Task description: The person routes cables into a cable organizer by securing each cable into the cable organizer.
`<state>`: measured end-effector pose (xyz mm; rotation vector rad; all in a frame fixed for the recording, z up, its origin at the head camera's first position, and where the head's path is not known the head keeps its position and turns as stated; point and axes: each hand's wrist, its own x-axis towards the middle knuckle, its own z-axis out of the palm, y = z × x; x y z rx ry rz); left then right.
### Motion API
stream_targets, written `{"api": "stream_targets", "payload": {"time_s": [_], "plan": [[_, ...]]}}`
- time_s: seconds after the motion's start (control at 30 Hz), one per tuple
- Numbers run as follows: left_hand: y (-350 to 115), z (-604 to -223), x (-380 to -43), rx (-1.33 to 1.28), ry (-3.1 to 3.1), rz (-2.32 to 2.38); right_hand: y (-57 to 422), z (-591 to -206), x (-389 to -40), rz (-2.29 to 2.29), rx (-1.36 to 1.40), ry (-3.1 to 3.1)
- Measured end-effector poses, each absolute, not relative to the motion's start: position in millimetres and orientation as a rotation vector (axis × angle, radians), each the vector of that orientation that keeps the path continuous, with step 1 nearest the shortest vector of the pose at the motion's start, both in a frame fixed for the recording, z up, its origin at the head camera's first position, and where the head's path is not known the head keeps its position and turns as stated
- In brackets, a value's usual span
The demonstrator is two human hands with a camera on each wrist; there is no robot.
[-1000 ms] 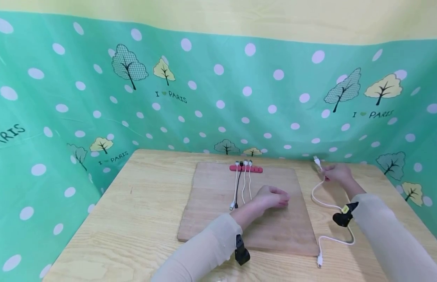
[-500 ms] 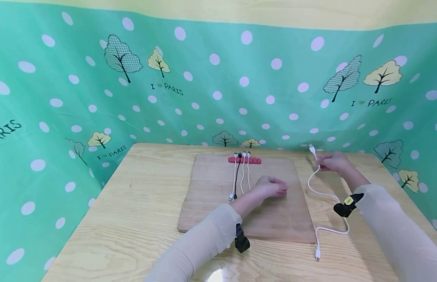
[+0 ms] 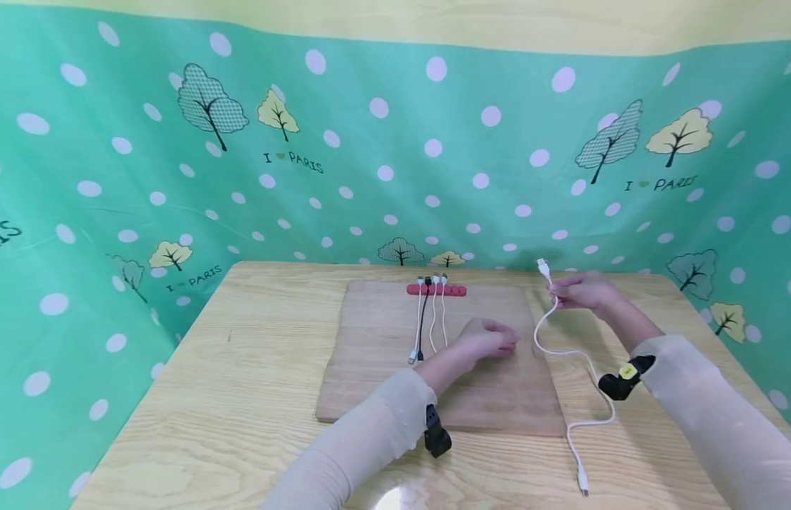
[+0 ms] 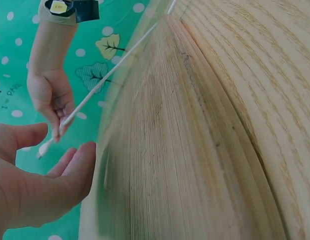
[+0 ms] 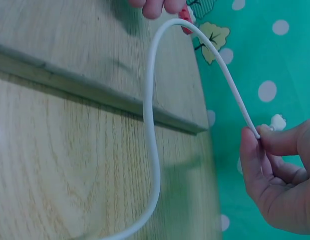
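Observation:
My right hand [image 3: 583, 289] pinches a white USB cable [image 3: 570, 352] just behind its plug [image 3: 544, 269], between thumb and fingers. The plug points up and away, beyond the right back corner of the wooden board [image 3: 370, 368]. From the hand the cable hangs in a curve, running down to its other plug [image 3: 583, 482] on the table near the front. My left hand [image 3: 487, 340] is over the right half of the board, holding nothing. In the left wrist view, the thumb and fingers of that left hand [image 4: 39, 185] are apart and relaxed.
A red cable holder [image 3: 455, 290] sits along the board's back edge. Several cables, one black [image 3: 423, 319] and the others white, are held in its left slots and trail over the board. A green dotted curtain [image 3: 344, 191] hangs behind the table [image 3: 242, 382].
My right hand has moved left towards the board with the plug raised in its pinch. The cable's lower end has slid towards the front. My left hand has stayed over the board.

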<state>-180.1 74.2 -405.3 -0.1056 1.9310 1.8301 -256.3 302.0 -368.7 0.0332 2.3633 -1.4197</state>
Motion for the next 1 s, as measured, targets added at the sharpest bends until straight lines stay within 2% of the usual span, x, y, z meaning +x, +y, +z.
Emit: {"api": "stream_targets", "payload": {"time_s": [0.5, 1.0], "plan": [[81.7, -409.5, -176.5, -0.1, 1.808, 2.049, 272.3, -357.3, -250.8, -1.52, 0.011, 2.285], [67.7, -421.0, -170.9, -0.137, 1.807, 2.118, 246.0, -361.3, -256.7, -1.754, 0.047, 2.167]]}}
